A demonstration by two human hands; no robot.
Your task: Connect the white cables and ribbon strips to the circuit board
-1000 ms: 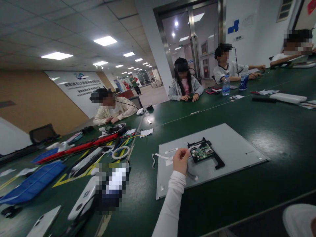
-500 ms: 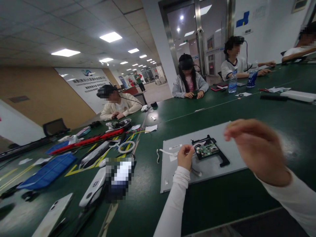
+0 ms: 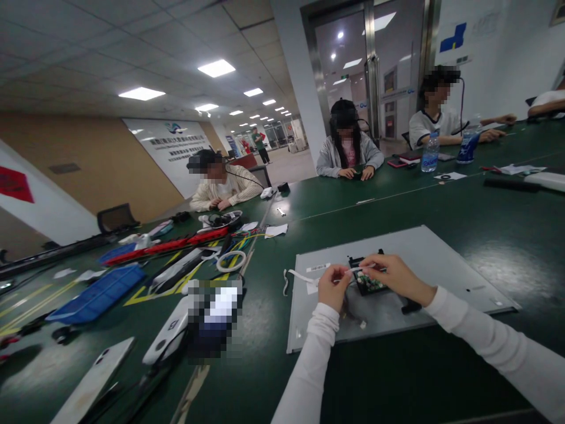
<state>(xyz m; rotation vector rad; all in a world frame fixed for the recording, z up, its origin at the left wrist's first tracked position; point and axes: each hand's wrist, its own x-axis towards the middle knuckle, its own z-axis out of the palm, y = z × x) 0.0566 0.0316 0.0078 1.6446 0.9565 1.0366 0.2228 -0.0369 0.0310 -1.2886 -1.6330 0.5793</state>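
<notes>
A white flat cable runs from the left edge of a grey flat panel up to my fingers. My left hand pinches it. Close beside, the fingertips of my right hand are closed on the same cable, above a green circuit board. The board sits in a black bracket on the panel, and my right hand covers much of both. A loose grey cable end lies on the panel below my left hand.
Left on the green table are a phone, a white device, a blue tray, a red strip and a white cable coil. A water bottle stands at the far side, where several people sit.
My right hand has come down and left from the air above the panel's right side to the cable by my left hand. My left hand keeps its pinch. The view has shifted slightly.
</notes>
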